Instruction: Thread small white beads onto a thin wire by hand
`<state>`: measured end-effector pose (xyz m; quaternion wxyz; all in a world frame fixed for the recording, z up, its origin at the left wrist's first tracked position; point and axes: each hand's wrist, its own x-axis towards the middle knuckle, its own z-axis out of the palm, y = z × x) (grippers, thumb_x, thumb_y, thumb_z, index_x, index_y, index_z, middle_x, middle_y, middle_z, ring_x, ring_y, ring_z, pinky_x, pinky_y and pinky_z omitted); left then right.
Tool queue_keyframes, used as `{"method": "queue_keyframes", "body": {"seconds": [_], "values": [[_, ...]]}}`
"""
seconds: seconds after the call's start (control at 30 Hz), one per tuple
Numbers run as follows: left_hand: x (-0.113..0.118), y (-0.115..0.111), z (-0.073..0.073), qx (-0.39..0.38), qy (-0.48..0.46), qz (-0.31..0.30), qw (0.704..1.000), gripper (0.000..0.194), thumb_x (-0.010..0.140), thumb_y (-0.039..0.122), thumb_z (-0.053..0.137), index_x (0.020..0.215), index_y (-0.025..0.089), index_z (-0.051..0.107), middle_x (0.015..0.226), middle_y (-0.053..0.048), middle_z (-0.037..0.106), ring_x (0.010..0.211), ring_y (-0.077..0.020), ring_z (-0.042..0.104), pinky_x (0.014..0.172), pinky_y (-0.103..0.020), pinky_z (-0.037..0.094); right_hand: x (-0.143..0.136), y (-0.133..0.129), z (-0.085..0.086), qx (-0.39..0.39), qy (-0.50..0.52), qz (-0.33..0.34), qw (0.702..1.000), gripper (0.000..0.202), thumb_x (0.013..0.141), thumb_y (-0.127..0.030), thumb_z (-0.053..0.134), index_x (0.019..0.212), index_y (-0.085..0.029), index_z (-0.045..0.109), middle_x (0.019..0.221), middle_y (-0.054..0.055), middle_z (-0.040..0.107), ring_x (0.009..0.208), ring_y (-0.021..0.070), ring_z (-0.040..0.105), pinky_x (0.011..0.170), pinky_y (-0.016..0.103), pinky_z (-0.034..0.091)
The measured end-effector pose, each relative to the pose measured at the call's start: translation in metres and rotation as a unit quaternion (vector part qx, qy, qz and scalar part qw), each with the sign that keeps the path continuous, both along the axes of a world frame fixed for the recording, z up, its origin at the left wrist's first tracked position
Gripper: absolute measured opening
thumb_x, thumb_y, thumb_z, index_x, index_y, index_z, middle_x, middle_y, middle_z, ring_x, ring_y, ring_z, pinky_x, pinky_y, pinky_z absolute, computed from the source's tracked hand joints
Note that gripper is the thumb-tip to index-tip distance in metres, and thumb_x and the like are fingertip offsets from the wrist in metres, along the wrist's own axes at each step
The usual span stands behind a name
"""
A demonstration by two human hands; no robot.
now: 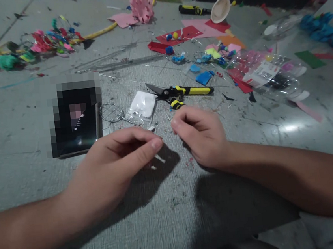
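My left hand (111, 162) hovers over the grey surface, thumb and forefinger closed at the tips. Whatever they pinch, if anything, is too small to make out. To its right, my right hand (201, 132) is also closed in a pinch, with a faint thin strand at its fingertips that I cannot identify. Just beyond the right hand lie pruning shears (192, 91) with yellow and black handles, blades apart. A small clear bag with white contents (142, 105) lies left of the shears. Beside it is a ring of twisted wire (111, 112).
A phone (77, 122), partly pixelated, lies left of the wire ring. Clear plastic bottles (268, 75) lie at right, near red paper (179, 36) and a paper cup (220, 10). A screwdriver (193, 9) and a pink paper flower (141, 6) are farther back. Colourful scraps (53, 40) lie back left.
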<state>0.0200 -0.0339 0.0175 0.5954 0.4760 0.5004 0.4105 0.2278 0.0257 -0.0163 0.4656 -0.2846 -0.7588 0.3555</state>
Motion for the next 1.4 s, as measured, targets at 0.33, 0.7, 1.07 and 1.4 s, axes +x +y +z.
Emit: {"method": "queue_keyframes", "body": {"seconds": [0.33, 0.7, 1.07, 1.4], "values": [[0.009, -0.003, -0.011, -0.199, -0.253, 0.062, 0.945, 0.022, 0.078, 0.030, 0.103, 0.086, 0.018, 0.086, 0.087, -0.002, 0.081, 0.084, -0.0109, 0.075, 0.081, -0.016, 0.065, 0.000, 0.000, 0.001, 0.011, -0.052, 0.180, 0.982, 0.041, 0.113, -0.023, 0.050, 0.072, -0.019, 0.052, 0.065, -0.006, 0.046, 0.060, 0.0068, 0.043, 0.059, 0.022, 0.036], [0.008, -0.004, -0.015, -0.198, -0.249, 0.039, 0.947, 0.026, 0.076, 0.035, 0.104, 0.086, 0.018, 0.087, 0.091, -0.006, 0.083, 0.089, -0.0153, 0.076, 0.083, -0.021, 0.064, 0.002, -0.001, 0.000, 0.001, -0.064, 0.169, 0.984, 0.042, 0.114, -0.025, 0.051, 0.073, -0.017, 0.055, 0.066, -0.005, 0.050, 0.061, 0.0063, 0.047, 0.060, 0.020, 0.039], [0.008, -0.003, -0.015, -0.144, -0.259, 0.012, 0.955, 0.015, 0.079, 0.022, 0.102, 0.085, 0.019, 0.089, 0.089, -0.003, 0.085, 0.087, -0.0129, 0.077, 0.084, -0.019, 0.061, 0.000, -0.001, 0.000, 0.031, -0.044, 0.174, 0.983, 0.038, 0.111, -0.019, 0.055, 0.073, -0.019, 0.050, 0.068, -0.007, 0.042, 0.060, 0.0056, 0.039, 0.057, 0.021, 0.033], [0.003, -0.001, -0.021, -0.130, -0.238, -0.046, 0.962, 0.014, 0.080, 0.026, 0.101, 0.081, 0.023, 0.088, 0.086, 0.001, 0.083, 0.082, -0.0091, 0.074, 0.077, -0.013, 0.059, 0.002, 0.001, -0.004, 0.098, -0.044, 0.239, 0.965, 0.032, 0.111, -0.015, 0.046, 0.080, -0.023, 0.044, 0.073, -0.005, 0.040, 0.068, 0.0106, 0.039, 0.066, 0.026, 0.038]]}}
